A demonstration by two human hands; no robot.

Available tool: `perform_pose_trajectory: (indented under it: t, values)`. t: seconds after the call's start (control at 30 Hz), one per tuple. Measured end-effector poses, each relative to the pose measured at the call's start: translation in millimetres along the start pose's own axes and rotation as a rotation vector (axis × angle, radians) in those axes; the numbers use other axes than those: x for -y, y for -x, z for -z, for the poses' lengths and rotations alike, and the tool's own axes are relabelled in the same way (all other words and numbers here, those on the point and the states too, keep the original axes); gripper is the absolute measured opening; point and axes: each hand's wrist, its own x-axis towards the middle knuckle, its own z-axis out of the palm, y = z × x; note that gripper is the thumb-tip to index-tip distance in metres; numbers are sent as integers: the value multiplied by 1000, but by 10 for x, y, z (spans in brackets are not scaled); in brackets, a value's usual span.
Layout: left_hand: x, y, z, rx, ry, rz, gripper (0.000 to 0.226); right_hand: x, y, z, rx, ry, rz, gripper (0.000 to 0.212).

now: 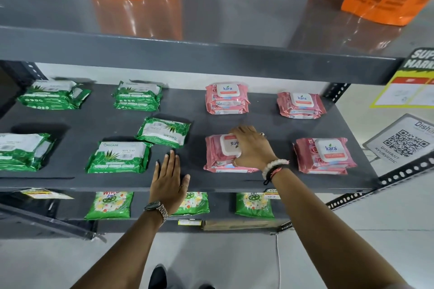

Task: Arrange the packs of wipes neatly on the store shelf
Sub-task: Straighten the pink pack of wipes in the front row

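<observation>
Right hand (250,145) fingers clamped on pink pack (219,155) — left hand (169,178) fingers together, flat on bare shelf (70,182) edge.

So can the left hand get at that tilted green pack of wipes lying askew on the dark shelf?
Probably yes: the left hand lies flat on the dark shelf, the tilted green pack is just beyond its fingertips, nothing between.

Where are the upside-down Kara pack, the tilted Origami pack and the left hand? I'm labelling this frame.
upside-down Kara pack (215,151): head view, pink wrapper left of its lid.
tilted Origami pack (163,132): head view, white label centre.
left hand (168,180): head view, back of hand.
</observation>
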Motion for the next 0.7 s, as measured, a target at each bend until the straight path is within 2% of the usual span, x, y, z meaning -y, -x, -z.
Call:
perform_pose_trajectory:
  t: [0.2, 0.27, 0.37, 0.5, 0.7]
  values:
    - [10, 13, 18, -10, 41, -23, 69, -20, -11, 122, 160, -31, 43, 91]
    - [11, 19, 29, -10, 43, -27, 69, -27, -5, 159, 173, -97, 52, 89]
    - [9, 24, 45, -6, 46, -29, 70, -16, 7, 179, 113, -131, 17, 85]
    - [5, 17, 51, 6, 49, -25, 71, 87, -1, 148, 14, -40, -76, 79]
    - [14, 3, 25, 16, 48, -19, 69, 304, -89, 32, -56, -38, -341, 98]
